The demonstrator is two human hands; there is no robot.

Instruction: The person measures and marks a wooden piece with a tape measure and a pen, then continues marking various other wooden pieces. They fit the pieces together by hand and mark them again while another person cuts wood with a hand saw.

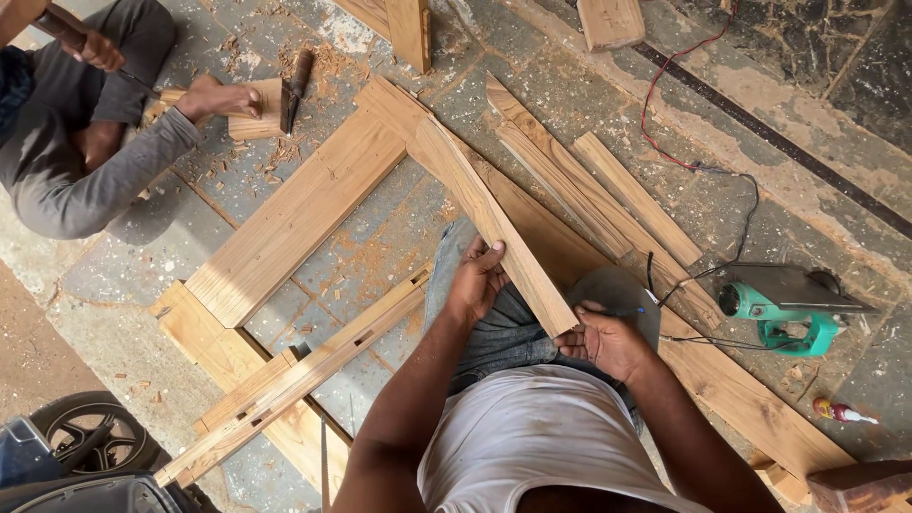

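Observation:
My left hand [478, 278] grips the side of a long light wooden board [475, 209] that runs diagonally from the frame corner down to my lap. At the board's near end, my right hand [601, 340] steadies it while holding a blue pen [622, 311]. The board meets a wide wooden frame piece [299, 214] at its far end. I sit on the stone floor in jeans and a white vest.
A slotted wooden rail [304, 375] lies left of my knee. Several planks [608, 204] lie to the right, beside a green power tool [784, 309] with cables. Another person [85, 114] works wood with a chisel [296, 85] at top left. A small bottle [841, 411] lies at right.

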